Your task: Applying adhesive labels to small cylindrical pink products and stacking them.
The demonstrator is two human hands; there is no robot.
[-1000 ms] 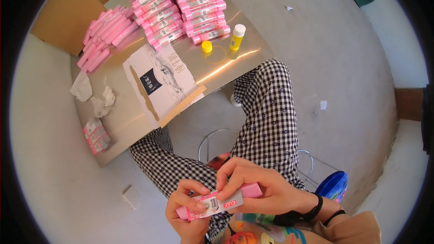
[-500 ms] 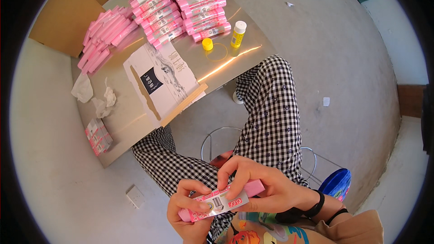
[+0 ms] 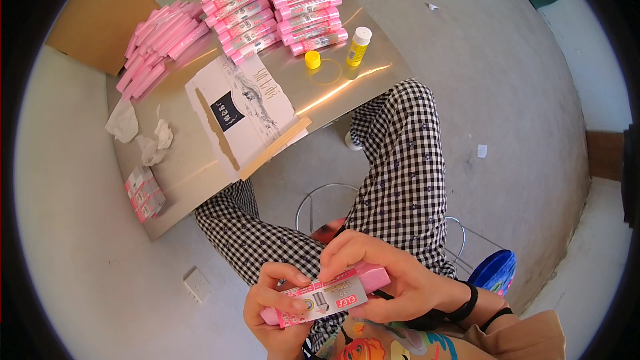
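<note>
Above my lap I hold a pink bar with a printed grey, white and pink paper label around its middle. My left hand grips its left end, the thumb lying on the label. My right hand is closed on the right part, its fingertips at the label's upper edge and its thumb below. The bar's pink ends stick out past the label. The underside of the bar and label is hidden.
On the metal table lie labelled pink bars in two stacks, plain pink bars, a label stack, crumpled tissue and a printed sheet with a wooden strip. A glue stick stands near its yellow cap.
My right fingers have shifted slightly along the label, and more of its printed face shows. The left hand keeps its grip. The whole view has shifted a little.
</note>
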